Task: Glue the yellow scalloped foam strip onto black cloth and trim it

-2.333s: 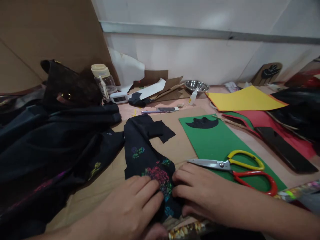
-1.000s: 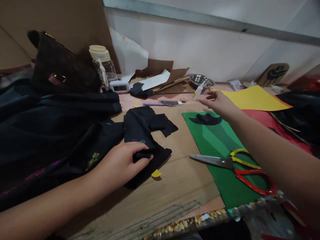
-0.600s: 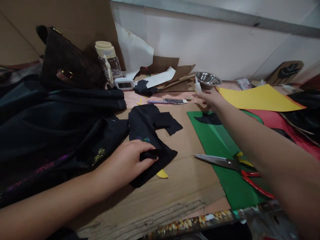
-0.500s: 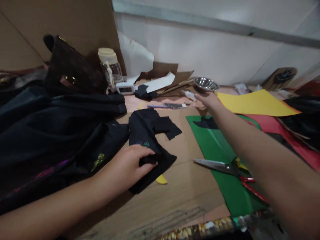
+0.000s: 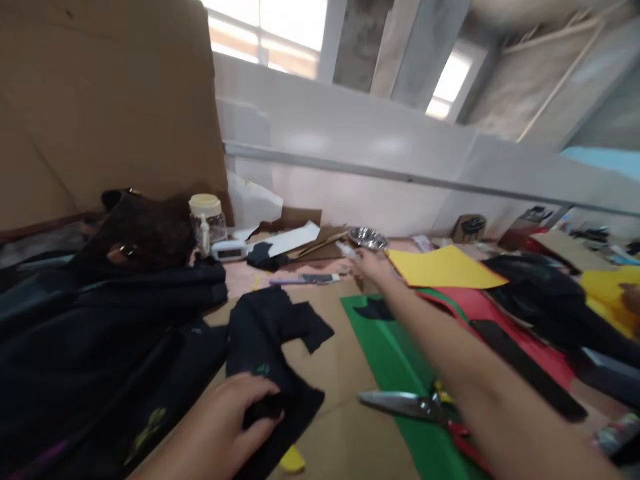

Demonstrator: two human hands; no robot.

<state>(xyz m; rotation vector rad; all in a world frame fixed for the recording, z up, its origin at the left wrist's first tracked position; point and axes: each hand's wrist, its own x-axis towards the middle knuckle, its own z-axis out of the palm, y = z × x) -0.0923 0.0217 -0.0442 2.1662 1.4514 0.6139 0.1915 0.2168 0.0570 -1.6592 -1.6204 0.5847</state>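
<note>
My left hand [image 5: 240,417] is closed on a cut piece of black fabric [image 5: 260,333], its thumb and fingers pinching a fold near the lower edge. A small colored print shows on that fabric above my fingers. My right arm stretches to the back of the table, where my right hand [image 5: 374,267] grips a small white bottle [image 5: 346,251] with a narrow tip; motion blurs it. Just behind that hand sits a shiny metal bowl [image 5: 369,237]. Large scissors [image 5: 400,403] with red handles lie partly on a green sheet [image 5: 385,360], beneath my right forearm.
Dark garments [image 5: 100,347] heap up at the left, below a brown bag [image 5: 145,230]. A lidded clear jar [image 5: 207,220] and a white digital device [image 5: 229,251] stand behind. Yellow sheets [image 5: 445,267] and red material [image 5: 505,313] lie right. Another person's hand [image 5: 631,297] shows at the right edge.
The camera has tilted up, bringing windows and more of the right side into view. My left hand keeps its hold on the black fabric. My right hand stays by the bowl with the white bottle.
</note>
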